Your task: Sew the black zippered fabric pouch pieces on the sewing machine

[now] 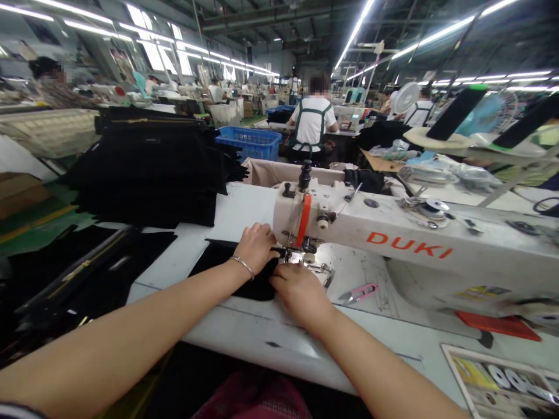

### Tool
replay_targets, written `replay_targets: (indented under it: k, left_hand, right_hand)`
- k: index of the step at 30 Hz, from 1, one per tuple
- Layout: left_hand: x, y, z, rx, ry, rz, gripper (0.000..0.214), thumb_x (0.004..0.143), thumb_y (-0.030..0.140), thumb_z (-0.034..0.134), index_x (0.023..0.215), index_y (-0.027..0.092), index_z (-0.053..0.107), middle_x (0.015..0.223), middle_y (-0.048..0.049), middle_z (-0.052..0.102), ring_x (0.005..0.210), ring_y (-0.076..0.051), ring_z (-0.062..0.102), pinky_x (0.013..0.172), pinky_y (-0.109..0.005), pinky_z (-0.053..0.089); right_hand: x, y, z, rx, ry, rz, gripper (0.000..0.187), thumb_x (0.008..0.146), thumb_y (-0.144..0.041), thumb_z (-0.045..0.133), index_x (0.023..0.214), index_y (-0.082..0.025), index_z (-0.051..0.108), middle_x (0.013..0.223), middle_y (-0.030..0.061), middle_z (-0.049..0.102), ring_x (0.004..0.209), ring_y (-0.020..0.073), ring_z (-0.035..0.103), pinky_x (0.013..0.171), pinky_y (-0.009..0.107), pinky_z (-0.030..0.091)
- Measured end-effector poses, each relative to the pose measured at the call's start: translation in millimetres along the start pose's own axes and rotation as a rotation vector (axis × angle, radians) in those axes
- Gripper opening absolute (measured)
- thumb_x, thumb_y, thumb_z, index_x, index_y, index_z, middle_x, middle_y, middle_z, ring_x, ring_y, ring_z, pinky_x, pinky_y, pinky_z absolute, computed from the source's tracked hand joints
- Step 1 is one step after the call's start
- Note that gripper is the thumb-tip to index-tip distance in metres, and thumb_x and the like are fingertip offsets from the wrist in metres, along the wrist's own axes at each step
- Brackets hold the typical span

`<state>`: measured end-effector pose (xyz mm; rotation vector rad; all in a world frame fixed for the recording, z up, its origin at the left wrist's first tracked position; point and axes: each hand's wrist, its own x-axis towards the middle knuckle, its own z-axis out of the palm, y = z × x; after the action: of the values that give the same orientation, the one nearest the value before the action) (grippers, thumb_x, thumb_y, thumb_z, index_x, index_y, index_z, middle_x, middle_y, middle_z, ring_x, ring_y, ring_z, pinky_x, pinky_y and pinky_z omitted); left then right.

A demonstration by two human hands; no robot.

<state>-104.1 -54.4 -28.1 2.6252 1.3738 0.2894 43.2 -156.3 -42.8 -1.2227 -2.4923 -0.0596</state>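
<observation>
A black fabric piece (257, 286) lies flat on the pale sewing table, its right edge at the needle area (293, 256) of a white sewing machine (349, 230) marked DUKI. My left hand (255, 249), with a bracelet at the wrist, rests on the fabric just left of the presser foot, fingers bent and closed on it. Close in front of the foot, my right hand (303, 291) has its curled fingers on the fabric's near right edge. Some fingertips are hidden. Pink-handled thread snips (361, 294) lie on the machine bed, right of my right hand.
A tall stack of black fabric pieces (152, 169) stands at the table's back left. More black pieces with a zipper (82, 270) lie at the left. Behind are a blue basket (251, 142) and a co-worker (312, 119). Black thread cones (456, 113) stand at the right.
</observation>
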Motion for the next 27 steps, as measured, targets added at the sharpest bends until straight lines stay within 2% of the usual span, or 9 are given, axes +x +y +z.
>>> replay_targets:
  k: [3,5,7,10,13,21,27]
  left_hand:
    - [15,6,8.2,-0.011,0.040,0.036,0.019,0.093,0.029,0.058,0.101,0.015,0.068,0.103,-0.0138,0.067,0.102,-0.031,0.061,0.087,-0.041,0.049]
    - [7,8,11.6,-0.034,0.041,0.084,0.018,0.095,0.026,0.055,0.096,0.015,0.069,0.096,-0.0115,0.069,0.096,-0.028,0.065,0.085,-0.039,0.051]
    - [-11,9,15.0,-0.065,0.044,0.150,0.016,0.094,0.022,0.055,0.102,0.016,0.068,0.105,-0.0101,0.068,0.104,-0.025,0.063,0.093,-0.038,0.051]
    - [-43,8,20.8,-0.132,0.097,0.270,0.029,0.094,0.015,0.054,0.123,0.017,0.060,0.125,-0.0101,0.061,0.120,-0.023,0.055,0.106,-0.041,0.045]
    - [-58,2,24.9,-0.176,0.131,0.360,0.038,0.097,0.015,0.048,0.135,0.017,0.051,0.133,-0.0110,0.056,0.126,-0.023,0.050,0.110,-0.046,0.043]
    - [-47,-14,14.8,-0.206,-0.016,0.425,0.039,0.099,0.020,0.047,0.138,0.023,0.047,0.139,-0.0072,0.054,0.132,-0.020,0.047,0.114,-0.043,0.039]
    - [-54,-1,20.0,-0.188,0.102,0.422,0.035,0.099,0.014,0.041,0.133,0.018,0.050,0.135,-0.0103,0.058,0.126,-0.022,0.053,0.109,-0.045,0.044]
  right_hand:
    - [-7,21,-3,0.005,0.001,0.024,0.015,0.089,-0.008,0.058,0.094,-0.016,0.070,0.090,0.0069,0.067,0.084,0.0211,0.060,0.078,0.034,0.047]
    - [-17,25,-2,0.020,0.017,0.029,0.019,0.090,-0.007,0.057,0.099,-0.017,0.070,0.096,0.0073,0.068,0.089,0.0209,0.061,0.082,0.033,0.049]
    - [-26,24,1,0.041,0.043,0.034,0.022,0.091,-0.008,0.055,0.105,-0.016,0.069,0.104,0.0079,0.069,0.096,0.0211,0.062,0.087,0.034,0.049]
    - [-34,20,7,0.069,0.084,0.057,0.025,0.093,-0.009,0.052,0.112,-0.014,0.067,0.116,0.0095,0.067,0.104,0.0227,0.061,0.093,0.037,0.048]
    - [-34,17,9,0.096,0.117,0.062,0.026,0.094,-0.009,0.049,0.112,-0.013,0.067,0.119,0.0100,0.067,0.107,0.0235,0.061,0.093,0.039,0.049]
    - [-27,11,5,0.113,0.174,0.073,0.027,0.091,-0.007,0.049,0.108,-0.013,0.068,0.109,0.0088,0.071,0.101,0.0233,0.065,0.087,0.038,0.051]
    - [-31,15,3,0.201,0.161,0.122,0.026,0.089,-0.008,0.051,0.105,-0.017,0.069,0.111,0.0059,0.072,0.097,0.0213,0.067,0.084,0.036,0.051]
